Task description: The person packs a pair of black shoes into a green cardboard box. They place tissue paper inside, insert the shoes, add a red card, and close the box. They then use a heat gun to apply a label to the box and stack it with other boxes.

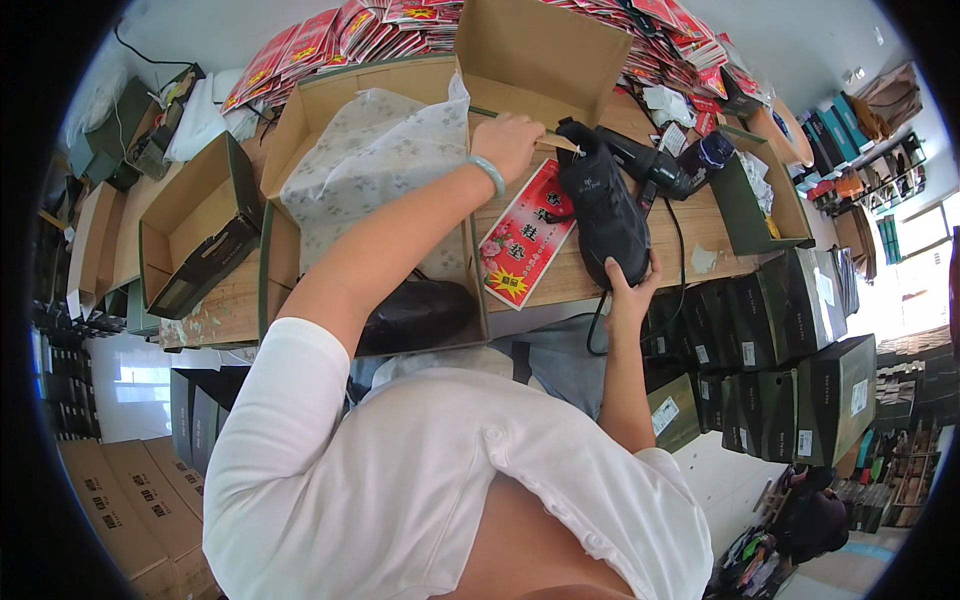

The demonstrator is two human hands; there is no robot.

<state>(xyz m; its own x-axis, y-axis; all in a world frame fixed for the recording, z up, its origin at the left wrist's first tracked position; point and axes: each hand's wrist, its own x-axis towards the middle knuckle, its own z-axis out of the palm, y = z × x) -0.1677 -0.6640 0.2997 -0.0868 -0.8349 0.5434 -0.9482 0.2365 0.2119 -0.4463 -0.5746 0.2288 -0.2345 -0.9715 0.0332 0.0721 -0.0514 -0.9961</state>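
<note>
A black shoe [606, 215] lies on the wooden table [700, 235]. My right hand [630, 288] grips its near end. My left hand [510, 142], with a pale green bangle on the wrist, is closed on a thin pale stick [560, 144] whose tip touches the shoe's far end. A red printed packet [525, 245] lies flat just left of the shoe. Under my left forearm stands an open cardboard shoe box [310, 100] lined with patterned tissue paper [365, 165]. A second black shoe [415, 315] rests at its near end.
A black hair dryer [650, 165] with its cord lies right of the shoe. Stacks of red packets [350, 35] line the table's far edge. An empty green box [195, 225] sits at left, another [760, 195] at right. Dark shoe boxes [800, 380] are stacked at lower right.
</note>
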